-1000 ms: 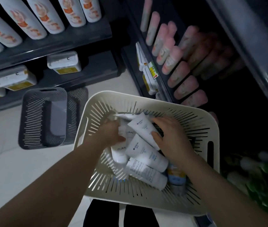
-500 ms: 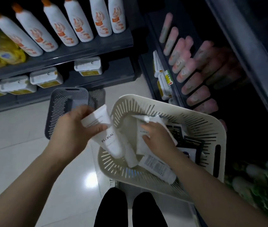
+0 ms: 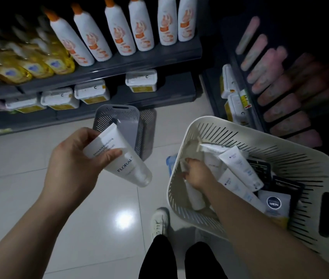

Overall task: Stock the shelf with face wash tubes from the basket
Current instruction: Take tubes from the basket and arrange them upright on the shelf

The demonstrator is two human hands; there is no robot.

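my left hand was closed around one white squeezable plastic face wash tube printed "floral", thumb across the front of its flat crimped end, cap end slanting down and to the right, held over the floor and apart from the cream slotted plastic basket. my right hand was down inside the basket at its left wall, fingers curled onto another white tube lying against that wall with its long axis running towards me; whether the grip had closed fully i could not tell. i judged the next move turned on that: the tube lay directly under the right fingers and lengthwise along the wall, so it wanted lifting straight up along its length, and the right hand was plainly the nearer.

by my count one tube was out in the left hand and at least three more white tubes lay crossed in the basket, beside dark cartons i could not number. the grey shelf with pink tubes stood just behind the basket. a grey slotted basket sat on the floor.
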